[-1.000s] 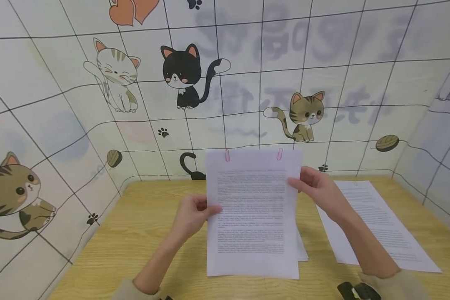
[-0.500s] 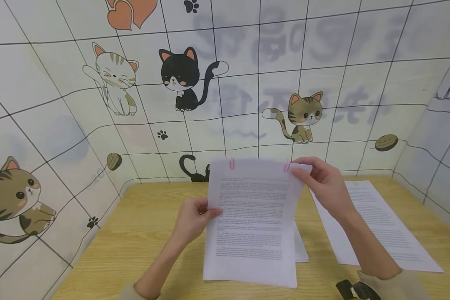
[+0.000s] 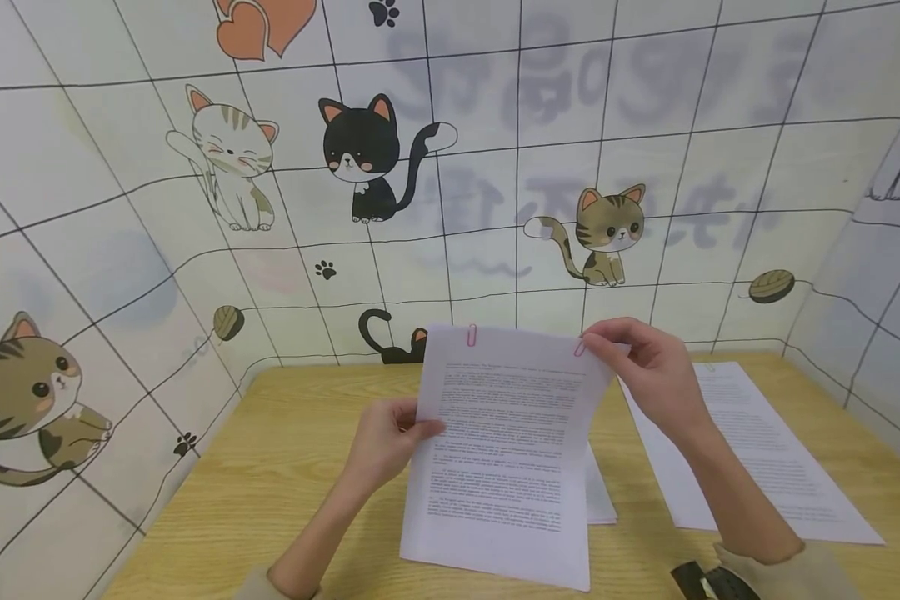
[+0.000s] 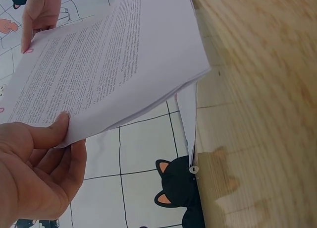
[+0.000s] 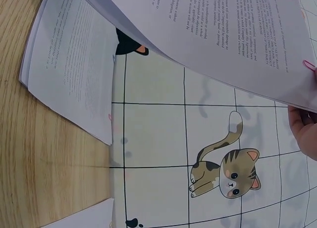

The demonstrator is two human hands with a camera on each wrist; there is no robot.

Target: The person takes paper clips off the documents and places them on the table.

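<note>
A sheaf of printed paper (image 3: 502, 450) stands raised before me, its top right corner bent. Two pink paper clips grip its top edge: one clip (image 3: 472, 335) towards the left, another clip (image 3: 581, 346) at the right. My left hand (image 3: 392, 437) pinches the sheaf's left edge, thumb in front and fingers behind. With thumb and fingers, my right hand (image 3: 648, 371) pinches the top right corner beside the right clip. The left wrist view shows the left thumb on the print (image 4: 89, 64). Only part of the right hand (image 5: 304, 131) shows in the right wrist view.
Behind the held sheaf, a paper stack (image 3: 600, 492) lies on the wooden table (image 3: 300, 467), mostly hidden; the right wrist view shows this stack (image 5: 69, 69) better. Further right lies a printed stack (image 3: 750, 450) with a clip at its top. A cat-patterned wall (image 3: 480, 192) borders the table.
My right hand has moved from the sheaf's right edge to its top right corner. The sheaf has come down a little and tilted, its top shifting right. The left hand has barely moved.
</note>
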